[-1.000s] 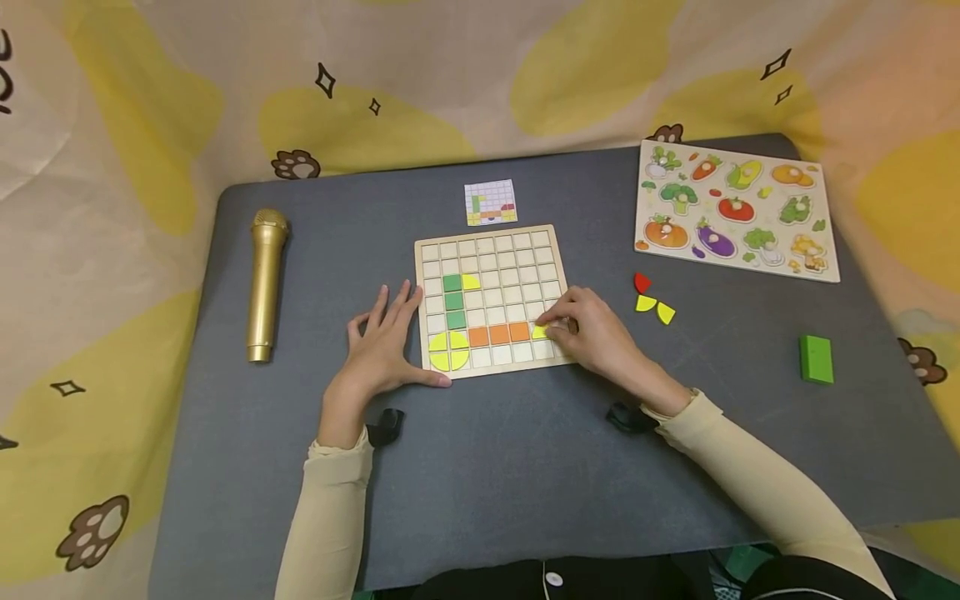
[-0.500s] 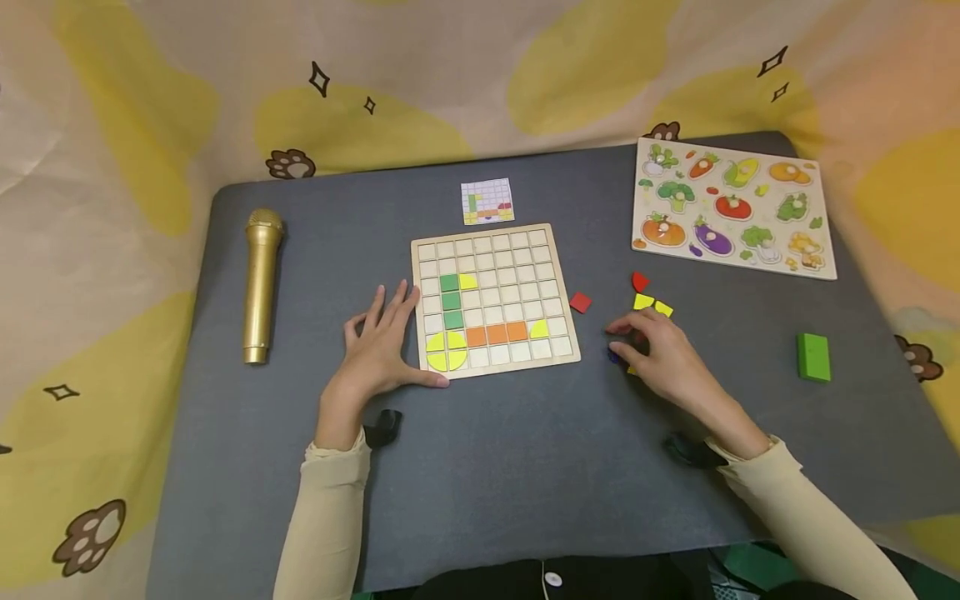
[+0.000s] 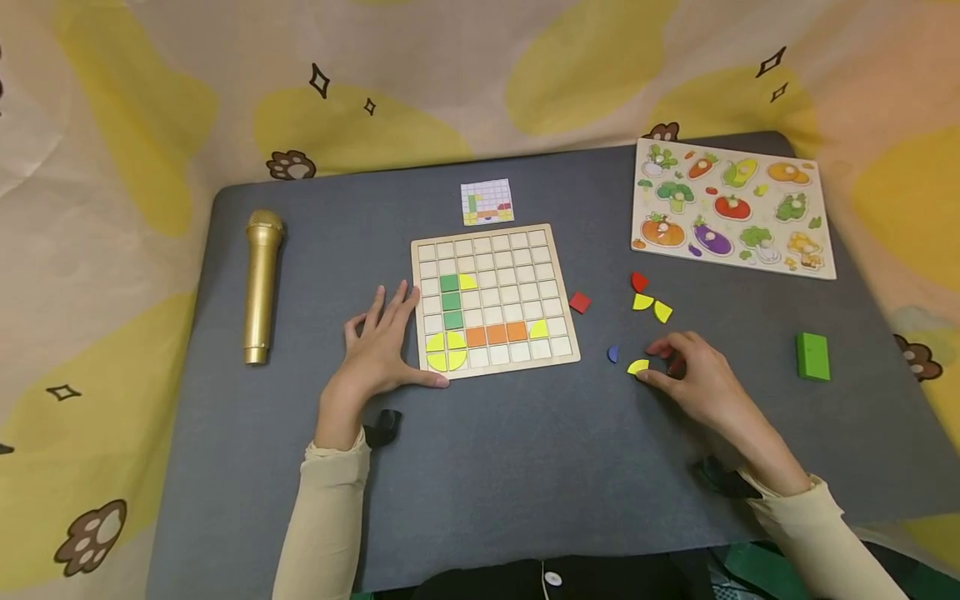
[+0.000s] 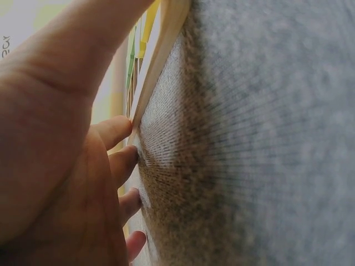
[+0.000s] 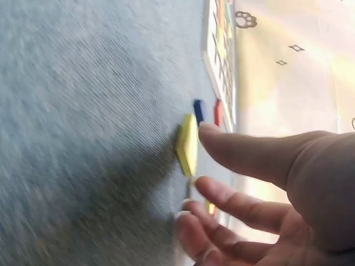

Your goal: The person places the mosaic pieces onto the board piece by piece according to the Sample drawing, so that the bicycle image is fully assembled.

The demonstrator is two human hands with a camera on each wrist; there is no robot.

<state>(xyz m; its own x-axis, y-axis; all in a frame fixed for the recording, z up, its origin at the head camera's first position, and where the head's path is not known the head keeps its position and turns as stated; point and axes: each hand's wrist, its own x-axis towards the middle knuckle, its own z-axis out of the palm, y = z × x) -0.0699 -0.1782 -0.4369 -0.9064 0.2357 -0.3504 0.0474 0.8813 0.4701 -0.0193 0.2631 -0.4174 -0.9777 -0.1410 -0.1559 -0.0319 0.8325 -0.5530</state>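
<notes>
My left hand (image 3: 378,354) spreads along the left side of a wooden grid board (image 3: 491,235), fingertips at its left edge and thumb at the near-left corner. On the board lie green squares (image 3: 451,302), orange squares (image 3: 497,334) and yellow quarter-circles (image 3: 446,352). My right hand (image 3: 697,375) hovers low right of the board, thumb tip at a loose yellow quarter-circle tile (image 3: 637,367). In the right wrist view the thumb and forefinger stand apart beside that yellow tile (image 5: 187,145), not closed on it. A small blue half-round tile (image 3: 613,354) lies just left of it.
A red square (image 3: 580,302) lies by the board's right edge. Farther right are a red piece (image 3: 639,282) and two yellow ones (image 3: 642,302). A pattern card (image 3: 487,202), vegetable puzzle (image 3: 731,208), green block (image 3: 813,357) and gold microphone (image 3: 262,287) stand around.
My right hand has left the board, where a yellow quarter-circle now sits right of the orange squares, and moved right to the loose tiles. The left hand has stayed put.
</notes>
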